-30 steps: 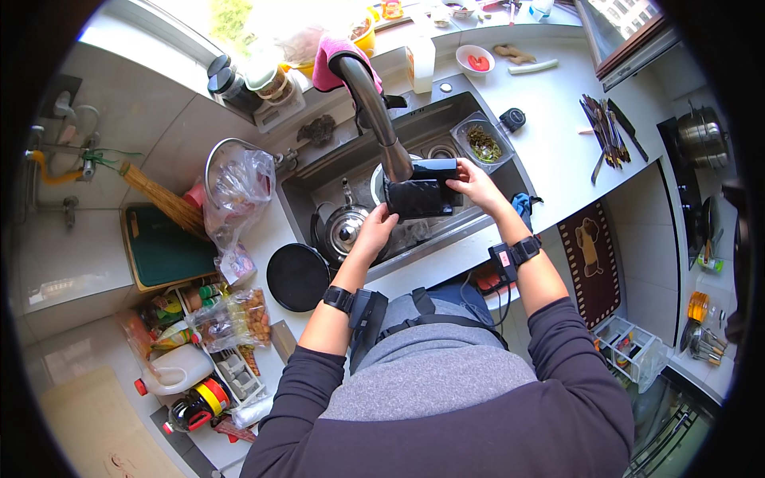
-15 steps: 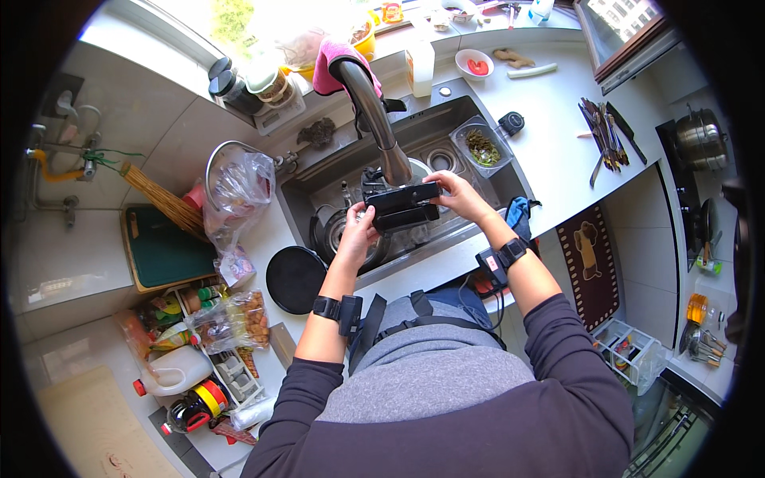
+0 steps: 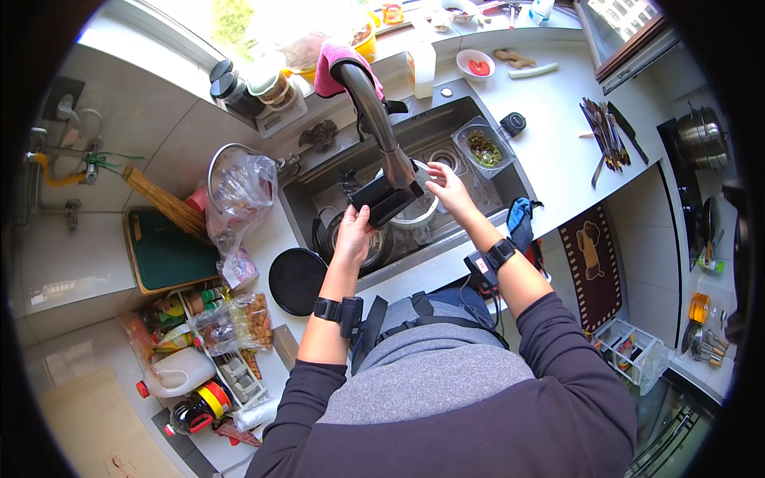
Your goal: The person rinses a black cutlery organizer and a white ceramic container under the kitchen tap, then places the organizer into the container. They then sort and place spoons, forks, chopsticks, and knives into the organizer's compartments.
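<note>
My left hand (image 3: 353,235) grips the near left end of a black, box-like part (image 3: 382,201), thumb on top. That part is tilted under the spout of the grey faucet (image 3: 384,135), over the sink (image 3: 498,185); its far end is partly hidden by the spout. My right hand (image 3: 450,191) is just right of the spout, off the part, with its fingers apart and nothing visible in them. Below it, a white round bowl or basin (image 3: 429,213) sits in the sink. A dark metal pot (image 3: 381,248) lies under my left hand.
A clear container of greens (image 3: 484,149) stands at the sink's right. A round black lid or pan (image 3: 296,280) lies on the counter at left. Knives and other utensils (image 3: 607,135) are spread at far right. A pink cloth (image 3: 328,68) hangs on the faucet.
My right hand has let go of the black part and moved slightly right. The part has tilted and come nearer the spout, held by my left hand alone.
</note>
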{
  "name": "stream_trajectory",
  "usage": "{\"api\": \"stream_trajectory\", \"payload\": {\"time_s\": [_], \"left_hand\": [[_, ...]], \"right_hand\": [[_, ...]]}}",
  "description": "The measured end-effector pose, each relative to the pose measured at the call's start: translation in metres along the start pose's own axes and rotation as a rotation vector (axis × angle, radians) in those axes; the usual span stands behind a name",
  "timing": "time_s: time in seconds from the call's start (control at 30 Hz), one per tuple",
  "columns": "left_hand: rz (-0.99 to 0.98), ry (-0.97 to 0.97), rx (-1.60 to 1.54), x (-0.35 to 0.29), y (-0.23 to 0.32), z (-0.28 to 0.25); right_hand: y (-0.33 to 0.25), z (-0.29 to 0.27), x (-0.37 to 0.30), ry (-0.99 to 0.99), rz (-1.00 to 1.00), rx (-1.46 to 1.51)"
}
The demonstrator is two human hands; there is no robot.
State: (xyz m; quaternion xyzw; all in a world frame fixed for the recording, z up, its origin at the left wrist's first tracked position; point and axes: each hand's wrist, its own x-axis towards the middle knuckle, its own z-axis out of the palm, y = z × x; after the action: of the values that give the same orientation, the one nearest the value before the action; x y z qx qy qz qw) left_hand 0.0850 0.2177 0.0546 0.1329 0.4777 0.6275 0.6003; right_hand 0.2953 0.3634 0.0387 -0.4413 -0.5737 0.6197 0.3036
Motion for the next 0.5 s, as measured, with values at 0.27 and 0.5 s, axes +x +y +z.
{"api": "stream_trajectory", "payload": {"time_s": [0.27,0.5], "left_hand": [[-0.085,-0.039,0.047,0.007,-0.018,0.029],[-0.115,-0.016,0.141,0.018,-0.018,0.046]], "right_hand": [[0.012,-0.028,-0.019,-0.019,0.232,0.119],[0.008,-0.035,-0.026,0.041,0.345,0.137]]}}
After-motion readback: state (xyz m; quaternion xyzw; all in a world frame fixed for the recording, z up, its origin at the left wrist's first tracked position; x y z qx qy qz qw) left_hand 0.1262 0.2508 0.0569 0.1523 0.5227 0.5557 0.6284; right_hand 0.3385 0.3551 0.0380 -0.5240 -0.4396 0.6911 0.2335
